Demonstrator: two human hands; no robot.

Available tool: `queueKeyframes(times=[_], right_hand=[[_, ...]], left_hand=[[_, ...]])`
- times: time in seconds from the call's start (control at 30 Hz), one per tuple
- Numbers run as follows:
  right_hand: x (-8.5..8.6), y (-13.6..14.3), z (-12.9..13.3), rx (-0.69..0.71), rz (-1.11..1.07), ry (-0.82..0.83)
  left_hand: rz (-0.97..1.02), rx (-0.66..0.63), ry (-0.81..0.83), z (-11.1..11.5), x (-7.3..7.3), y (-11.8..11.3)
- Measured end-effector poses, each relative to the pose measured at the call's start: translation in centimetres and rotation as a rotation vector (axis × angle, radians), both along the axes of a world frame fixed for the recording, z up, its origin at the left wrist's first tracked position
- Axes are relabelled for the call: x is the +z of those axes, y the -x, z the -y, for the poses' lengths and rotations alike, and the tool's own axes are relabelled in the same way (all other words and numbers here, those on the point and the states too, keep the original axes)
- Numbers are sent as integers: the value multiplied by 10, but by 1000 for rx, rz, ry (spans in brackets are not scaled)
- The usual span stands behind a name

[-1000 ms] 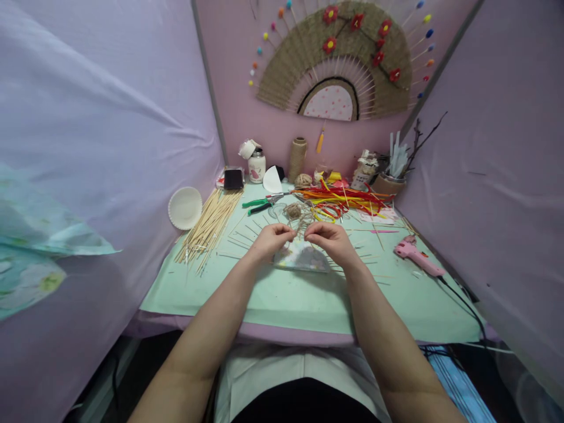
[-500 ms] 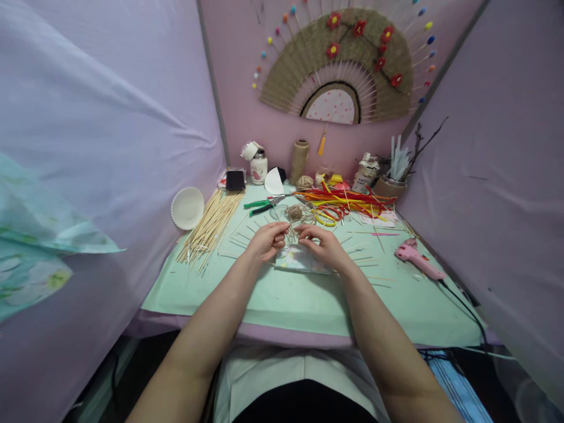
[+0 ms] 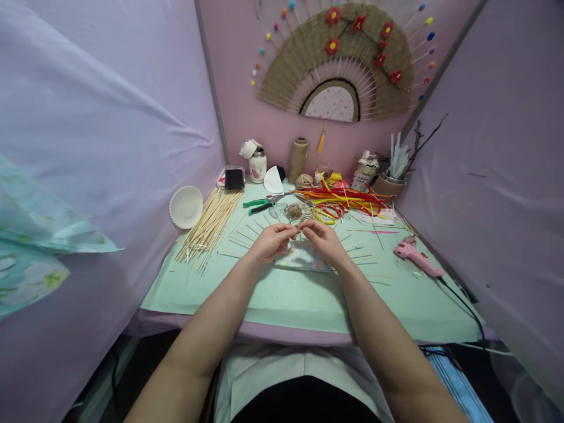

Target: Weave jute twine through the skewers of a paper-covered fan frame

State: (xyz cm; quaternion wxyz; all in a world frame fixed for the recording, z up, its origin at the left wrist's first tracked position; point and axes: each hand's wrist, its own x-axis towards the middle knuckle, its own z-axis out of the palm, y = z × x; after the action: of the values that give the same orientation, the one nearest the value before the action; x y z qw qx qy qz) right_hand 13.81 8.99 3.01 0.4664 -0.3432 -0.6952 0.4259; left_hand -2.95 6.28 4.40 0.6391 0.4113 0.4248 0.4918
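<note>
My left hand [image 3: 274, 242] and my right hand [image 3: 324, 241] meet over the middle of the table, fingertips pinched close together. Between them is something thin, perhaps twine, too small to make out. Below the hands lies a pale floral half-round piece [image 3: 302, 258], partly covered by them. Thin sticks [image 3: 368, 258] fan out from it on both sides. A ball of brown twine [image 3: 294, 210] with loose loops sits just beyond my fingertips.
Bamboo sticks [image 3: 211, 223] and a white dish [image 3: 186, 207] lie left. Pliers [image 3: 261, 204] and red and yellow pipe cleaners [image 3: 352, 201] are behind. A pink glue gun [image 3: 418, 257] with a cord rests right. Jars and a twine spool [image 3: 299, 160] stand at the back.
My hands have come closer together, and the fingertips now nearly touch. My right hand's fingers have closed into a pinch.
</note>
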Motion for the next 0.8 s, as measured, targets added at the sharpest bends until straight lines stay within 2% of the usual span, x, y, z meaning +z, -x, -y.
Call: queueKeyframes(times=[0.17, 0.3, 0.4, 0.57, 0.8], right_hand=[[-2, 4, 2, -34, -31, 30], [-1, 5, 4, -186, -32, -187], [-2, 4, 4, -299, 8, -307], [-2, 3, 5, -487, 24, -381], [1, 2, 8, -508, 34, -420]], left_hand=[[-324, -16, -137, 2, -8, -7], [-491, -10, -261, 0, -10, -9], [-503, 12, -286, 0, -10, -9], [-388, 107, -263, -1, -10, -10], [-377, 163, -327, -4, -11, -9]])
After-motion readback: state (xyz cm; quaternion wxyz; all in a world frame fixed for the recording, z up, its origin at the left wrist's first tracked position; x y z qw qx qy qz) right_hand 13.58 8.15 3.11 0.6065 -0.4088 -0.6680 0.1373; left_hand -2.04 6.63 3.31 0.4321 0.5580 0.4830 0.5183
